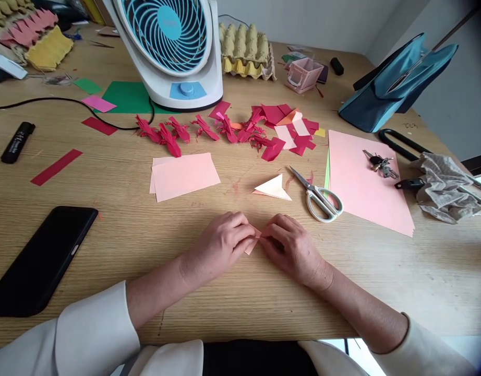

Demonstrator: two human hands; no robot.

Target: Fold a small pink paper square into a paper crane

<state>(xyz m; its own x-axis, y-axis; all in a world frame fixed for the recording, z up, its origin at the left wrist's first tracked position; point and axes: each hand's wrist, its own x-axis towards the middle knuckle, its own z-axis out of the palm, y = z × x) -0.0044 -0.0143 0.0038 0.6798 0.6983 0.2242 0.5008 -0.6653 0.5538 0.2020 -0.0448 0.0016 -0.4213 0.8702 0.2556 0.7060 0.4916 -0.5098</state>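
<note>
Between both hands, low over the wooden table (225, 318), is a small folded piece of pink paper (251, 246). My left hand (227, 240) pinches its left side, and my right hand (289, 245) pinches its right end; the fingertips nearly meet. A pale folded paper piece (275, 188) with pointed ends lies just beyond my right hand. White-handled scissors (322, 201) rest to its right. Two overlapping pink rectangles (185, 176) lie beyond my left hand. Farther back is a row of red folded paper figures (169, 140), with red scraps (275, 150) at its right end.
A fan (185, 96) stands at the back, its cable running left. Large pink sheets (365, 193) with keys (381, 163) on them, crumpled paper (446, 188) and a blue bag (369, 107) are on the right. A black phone (43, 258) and marker (18, 142) lie left.
</note>
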